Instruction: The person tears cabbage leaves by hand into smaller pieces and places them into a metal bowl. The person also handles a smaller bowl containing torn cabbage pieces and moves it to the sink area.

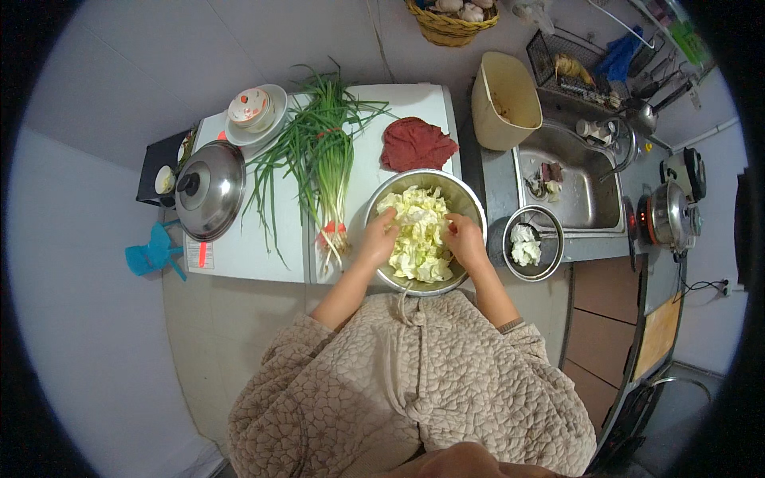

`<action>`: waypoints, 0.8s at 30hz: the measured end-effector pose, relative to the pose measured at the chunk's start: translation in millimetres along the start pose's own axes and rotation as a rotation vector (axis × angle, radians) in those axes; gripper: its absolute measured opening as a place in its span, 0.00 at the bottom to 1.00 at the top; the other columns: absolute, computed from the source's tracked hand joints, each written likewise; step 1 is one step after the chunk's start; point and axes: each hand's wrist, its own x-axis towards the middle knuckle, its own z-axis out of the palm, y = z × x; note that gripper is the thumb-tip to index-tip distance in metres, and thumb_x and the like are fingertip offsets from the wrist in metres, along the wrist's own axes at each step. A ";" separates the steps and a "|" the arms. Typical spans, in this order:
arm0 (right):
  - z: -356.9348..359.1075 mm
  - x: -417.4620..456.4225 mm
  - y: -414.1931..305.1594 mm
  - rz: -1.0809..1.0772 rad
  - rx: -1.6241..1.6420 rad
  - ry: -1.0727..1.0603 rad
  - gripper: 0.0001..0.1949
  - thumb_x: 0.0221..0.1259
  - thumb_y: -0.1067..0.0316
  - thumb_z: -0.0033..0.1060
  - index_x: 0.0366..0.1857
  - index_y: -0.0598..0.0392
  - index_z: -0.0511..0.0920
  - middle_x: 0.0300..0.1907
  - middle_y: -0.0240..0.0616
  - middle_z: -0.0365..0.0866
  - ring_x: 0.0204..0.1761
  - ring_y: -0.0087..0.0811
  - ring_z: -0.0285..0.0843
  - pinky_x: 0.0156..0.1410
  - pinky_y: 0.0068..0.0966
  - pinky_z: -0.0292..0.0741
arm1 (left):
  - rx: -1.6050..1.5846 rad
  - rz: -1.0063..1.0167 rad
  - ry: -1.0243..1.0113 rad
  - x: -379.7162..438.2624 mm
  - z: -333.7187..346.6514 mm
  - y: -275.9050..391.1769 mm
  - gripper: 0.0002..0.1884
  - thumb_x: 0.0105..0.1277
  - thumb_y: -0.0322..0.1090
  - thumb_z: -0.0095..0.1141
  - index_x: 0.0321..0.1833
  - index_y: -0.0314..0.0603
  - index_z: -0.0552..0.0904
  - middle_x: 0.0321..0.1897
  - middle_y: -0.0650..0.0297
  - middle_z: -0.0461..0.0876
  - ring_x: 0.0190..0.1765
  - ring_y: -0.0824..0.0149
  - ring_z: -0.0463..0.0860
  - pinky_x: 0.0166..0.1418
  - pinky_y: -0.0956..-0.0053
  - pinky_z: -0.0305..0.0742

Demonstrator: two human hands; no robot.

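Observation:
A wide stainless steel bowl [475, 209] stands at the near edge of the white top, heaped with torn pale green cabbage leaves [418, 239]. My left hand [381, 238] is inside the bowl's left side, its fingertips at the leaves. On the right side, my right hand [465, 239] has its fingers bent at the edge of the heap. Whether either hand grips a leaf cannot be told. Behind the bowl lies a crumpled dark red cloth [418, 144]. Bundled green onions [331, 161], tied with red bands, lie left of the bowl.
At left are a metal pot lid [212, 191] and stacked dishes [254, 113]. A smaller metal bowl [559, 245] with white pieces sits right, by the steel sink [588, 209]. Behind it stands a beige bin [499, 101]. A lidded pot [669, 215] sits on a glowing burner at far right.

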 end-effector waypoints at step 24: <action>-12.9 -5.6 -3.6 0.269 0.865 -0.170 0.12 0.54 0.71 0.53 0.41 0.64 0.74 0.35 0.35 0.76 0.32 0.23 0.75 0.36 0.18 0.74 | -0.506 -0.164 -0.183 -13.7 22.8 41.2 0.13 0.64 0.36 0.48 0.43 0.32 0.76 0.30 0.60 0.79 0.28 0.71 0.79 0.28 0.82 0.72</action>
